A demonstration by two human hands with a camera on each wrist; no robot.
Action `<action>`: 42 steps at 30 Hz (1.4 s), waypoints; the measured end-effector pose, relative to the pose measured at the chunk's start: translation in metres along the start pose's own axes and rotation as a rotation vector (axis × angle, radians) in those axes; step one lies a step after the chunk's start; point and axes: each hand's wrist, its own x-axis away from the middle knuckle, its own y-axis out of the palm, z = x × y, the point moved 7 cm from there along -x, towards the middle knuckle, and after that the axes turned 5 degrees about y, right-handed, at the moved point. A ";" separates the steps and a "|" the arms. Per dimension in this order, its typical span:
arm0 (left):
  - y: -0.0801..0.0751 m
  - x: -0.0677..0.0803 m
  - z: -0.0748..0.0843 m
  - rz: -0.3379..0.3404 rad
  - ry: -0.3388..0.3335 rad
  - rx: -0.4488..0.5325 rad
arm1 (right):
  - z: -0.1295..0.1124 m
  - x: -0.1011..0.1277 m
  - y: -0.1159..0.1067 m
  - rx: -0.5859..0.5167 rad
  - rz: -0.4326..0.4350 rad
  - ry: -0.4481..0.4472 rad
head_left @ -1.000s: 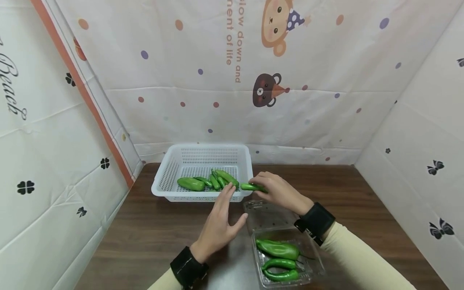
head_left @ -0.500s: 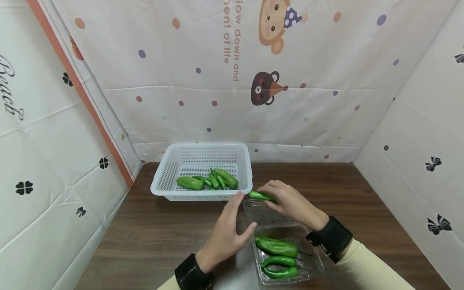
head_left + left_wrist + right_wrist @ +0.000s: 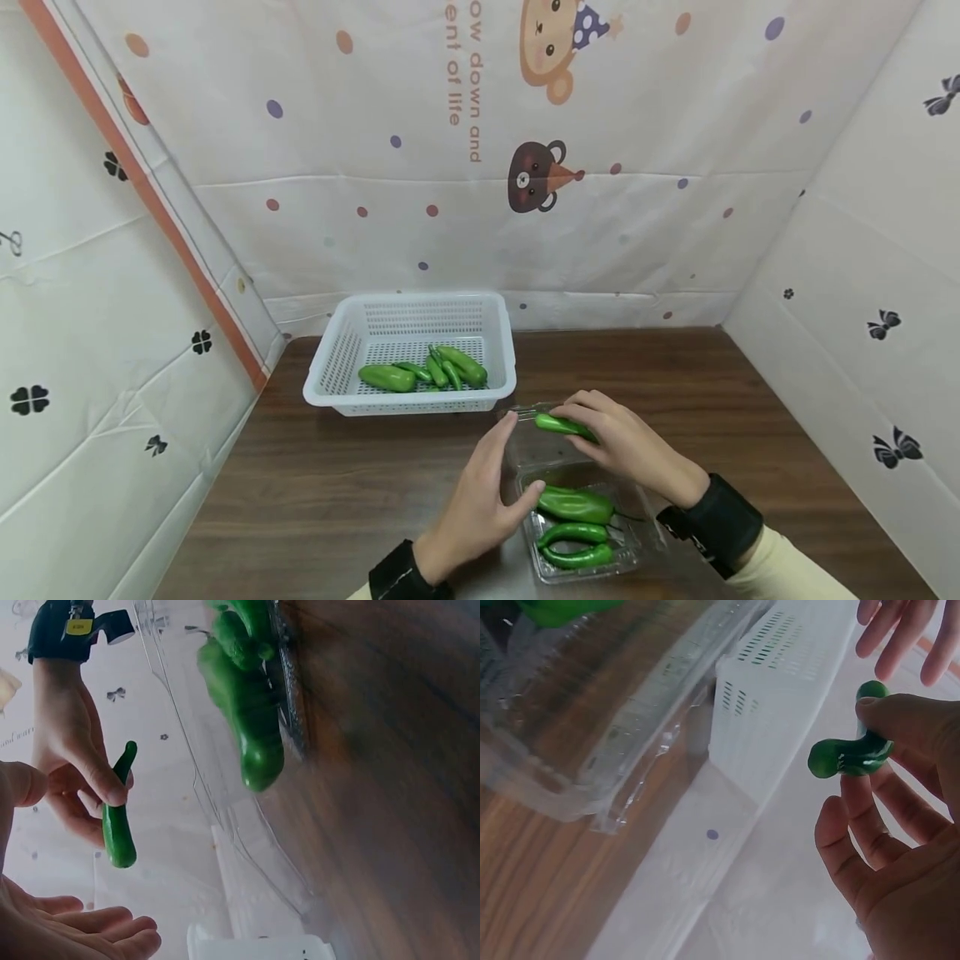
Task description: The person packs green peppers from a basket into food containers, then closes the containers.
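Note:
My right hand (image 3: 611, 437) pinches a small green pepper (image 3: 562, 425) (image 3: 116, 817) (image 3: 851, 750) between thumb and fingers, above the open lid of a clear plastic clamshell box (image 3: 652, 533). Three green peppers (image 3: 573, 504) lie in the box's near half. My left hand (image 3: 483, 492) hovers open just left of the box, fingers straight, thumb close to the box's edge, holding nothing. A white perforated basket (image 3: 333, 358) behind holds several more green peppers (image 3: 427, 372).
A dark wooden table (image 3: 337, 483) carries everything. White printed sheets wall it in at the back (image 3: 525, 208), left and right. The basket stands at the back left; the box lies at the front, right of centre.
My right hand has carried the small pepper from the basket's right rim toward me, to above the box lid. My left hand drew back alongside it.

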 end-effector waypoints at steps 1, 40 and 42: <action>0.001 0.001 0.000 -0.009 -0.010 0.005 | 0.000 0.002 0.000 -0.003 -0.003 0.006; 0.044 0.029 0.011 -0.223 0.015 -0.100 | -0.006 0.049 0.009 -0.026 0.030 0.043; 0.047 0.030 0.012 -0.236 0.038 -0.131 | -0.006 0.051 0.010 -0.021 0.026 0.048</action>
